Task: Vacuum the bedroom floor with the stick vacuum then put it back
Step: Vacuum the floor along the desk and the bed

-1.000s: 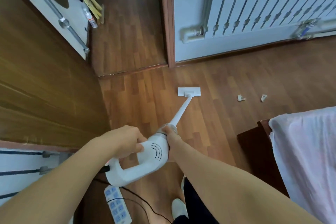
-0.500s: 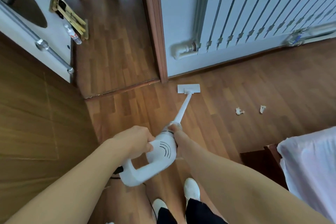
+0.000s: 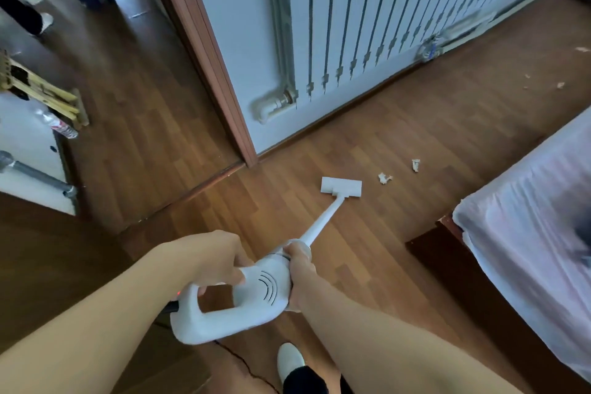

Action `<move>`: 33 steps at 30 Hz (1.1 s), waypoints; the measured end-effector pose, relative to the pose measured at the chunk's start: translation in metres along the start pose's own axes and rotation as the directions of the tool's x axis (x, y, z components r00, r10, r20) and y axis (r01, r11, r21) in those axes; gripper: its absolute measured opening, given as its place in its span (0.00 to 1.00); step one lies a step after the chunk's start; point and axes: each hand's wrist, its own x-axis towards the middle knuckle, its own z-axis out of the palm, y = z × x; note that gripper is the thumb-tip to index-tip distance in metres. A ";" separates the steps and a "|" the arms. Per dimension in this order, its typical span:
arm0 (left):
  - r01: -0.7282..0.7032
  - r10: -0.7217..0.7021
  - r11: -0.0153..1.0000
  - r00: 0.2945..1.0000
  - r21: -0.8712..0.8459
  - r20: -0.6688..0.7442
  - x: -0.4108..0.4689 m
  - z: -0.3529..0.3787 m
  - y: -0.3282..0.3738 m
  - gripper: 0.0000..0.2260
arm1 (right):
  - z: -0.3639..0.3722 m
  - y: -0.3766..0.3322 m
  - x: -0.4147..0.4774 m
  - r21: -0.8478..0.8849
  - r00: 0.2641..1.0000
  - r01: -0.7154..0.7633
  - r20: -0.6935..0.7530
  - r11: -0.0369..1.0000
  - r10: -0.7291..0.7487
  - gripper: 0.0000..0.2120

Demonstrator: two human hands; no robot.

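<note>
Just inside the bedroom doorway, on the laminate floor (image 3: pixel 383 243), I have the stick vacuum (image 3: pixel 256 294) in both hands. My left hand (image 3: pixel 211 259) is clamped on the top of the loop handle, fingers curled through the opening. My right hand (image 3: pixel 300 272) is wrapped round the neck where the motor body meets the wand (image 3: pixel 323 219). Its floor head (image 3: pixel 341 186) sits flat on the boards near the door frame (image 3: pixel 224 89) corner, just beside the nearer of two paper scraps (image 3: pixel 384 178); they look apart. Further right lies the second scrap (image 3: pixel 415 165).

Progress: mid-sweep, I judge. Both scraps are unswept, plus smaller crumbs (image 3: pixel 559 85) well off along the radiator (image 3: pixel 383 25) wall. I can't tell whether the strip beside the bed (image 3: pixel 527 233) is done. Putting the vacuum back is not yet started.

Materials: the vacuum is smooth glossy white plastic, with a rounded body, curved vent slits, a thin straight tube and a flat rectangular head. Floor is brown wood-grain planks with a slight sheen. Scraps are off-white, crumpled and light-looking. Radiator is white ribbed metal. Bed has a dark wood base and a creased pale pinkish sheet. Dark cord (image 3: pixel 243 361) trails by my white shoe (image 3: pixel 289 358).
</note>
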 end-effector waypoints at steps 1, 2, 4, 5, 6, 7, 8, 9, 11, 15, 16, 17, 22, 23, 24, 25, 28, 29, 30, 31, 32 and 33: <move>-0.002 0.002 0.999 1.000 0.036 0.011 0.000 -0.003 0.002 0.20 | 0.000 0.003 -0.002 0.038 1.000 0.001 -0.006 0.999 -0.001 0.32; -0.007 0.005 0.998 1.000 0.069 0.019 0.001 -0.006 0.006 0.21 | -0.002 0.006 -0.003 0.080 1.000 0.000 -0.011 0.997 0.001 0.32; -0.027 0.023 0.994 0.999 0.109 0.033 0.000 -0.012 0.011 0.21 | -0.005 0.010 -0.005 0.153 1.000 0.002 -0.018 0.988 0.000 0.32; -0.045 0.040 0.991 0.998 0.127 0.039 -0.001 -0.015 0.014 0.21 | -0.006 0.011 -0.006 0.188 1.000 0.004 -0.021 0.982 0.000 0.32; -0.066 0.061 0.987 0.997 0.148 0.044 -0.001 -0.018 0.017 0.21 | -0.007 0.011 -0.006 0.213 1.000 0.005 -0.023 0.977 0.000 0.32; -0.089 0.082 0.981 0.995 0.173 0.048 -0.001 -0.020 0.020 0.20 | -0.009 0.011 -0.007 0.230 1.000 0.007 -0.025 0.973 -0.002 0.32; -0.114 0.106 0.975 0.993 0.193 0.049 0.001 -0.022 0.023 0.18 | -0.011 0.009 -0.007 0.236 1.000 0.012 -0.029 0.972 -0.005 0.33; -0.136 0.129 0.970 0.990 0.204 0.050 0.003 -0.022 0.027 0.15 | -0.014 0.006 -0.006 0.237 0.999 0.019 -0.035 0.971 -0.011 0.33; -0.175 0.171 0.961 0.984 0.213 0.038 0.011 -0.022 0.036 0.09 | -0.023 -0.003 -0.003 0.229 0.998 0.040 -0.051 0.973 -0.029 0.32; -0.231 0.234 0.956 0.972 0.182 0.002 0.031 -0.020 0.057 0.03 | -0.045 -0.023 0.009 0.222 0.994 0.089 -0.088 0.971 -0.071 0.32; -0.245 0.250 0.954 0.968 0.174 -0.005 0.036 -0.021 0.062 0.05 | -0.050 -0.028 0.012 0.226 0.992 0.099 -0.093 0.969 -0.079 0.32; -0.256 0.261 0.951 0.965 0.174 -0.007 0.039 -0.024 0.067 0.06 | -0.054 -0.034 0.015 0.231 0.992 0.107 -0.094 0.967 -0.087 0.32; -0.272 0.291 0.932 0.956 0.240 -0.045 0.050 -0.044 0.086 0.06 | -0.065 -0.058 0.020 0.265 0.991 0.125 -0.083 0.956 -0.107 0.32; -0.273 0.292 0.931 0.955 0.240 -0.047 0.052 -0.048 0.088 0.06 | -0.066 -0.063 0.020 0.270 0.990 0.132 -0.085 0.954 -0.112 0.31; -0.273 0.292 0.931 0.955 0.242 -0.046 0.055 -0.052 0.090 0.05 | -0.068 -0.069 0.020 0.276 0.989 0.137 -0.088 0.951 -0.117 0.30; -0.272 0.291 0.930 0.956 0.248 -0.044 0.057 -0.056 0.093 0.06 | -0.070 -0.074 0.020 0.278 0.988 0.142 -0.094 0.950 -0.121 0.29; -0.296 0.315 0.918 0.949 0.263 -0.033 0.065 -0.068 0.103 0.06 | -0.076 -0.087 0.019 0.309 0.987 0.150 -0.100 0.939 -0.125 0.28; -0.305 0.323 0.916 0.946 0.260 -0.027 0.068 -0.072 0.108 0.06 | -0.080 -0.092 0.018 0.312 0.987 0.153 -0.101 0.938 -0.128 0.28; -0.315 0.332 0.913 0.943 0.261 -0.021 0.071 -0.077 0.113 0.06 | -0.083 -0.096 0.019 0.318 0.987 0.150 -0.103 0.936 -0.123 0.28; -0.322 0.337 0.909 0.942 0.265 -0.011 0.072 -0.080 0.117 0.06 | -0.086 -0.098 0.019 0.331 0.988 0.140 -0.104 0.933 -0.111 0.28; -0.324 0.338 0.907 0.941 0.270 -0.003 0.073 -0.083 0.120 0.05 | -0.088 -0.098 0.020 0.342 0.990 0.127 -0.102 0.931 -0.098 0.29; -0.323 0.334 0.905 0.943 0.276 0.007 0.074 -0.086 0.123 0.04 | -0.090 -0.098 0.019 0.344 0.991 0.119 -0.101 0.932 -0.089 0.29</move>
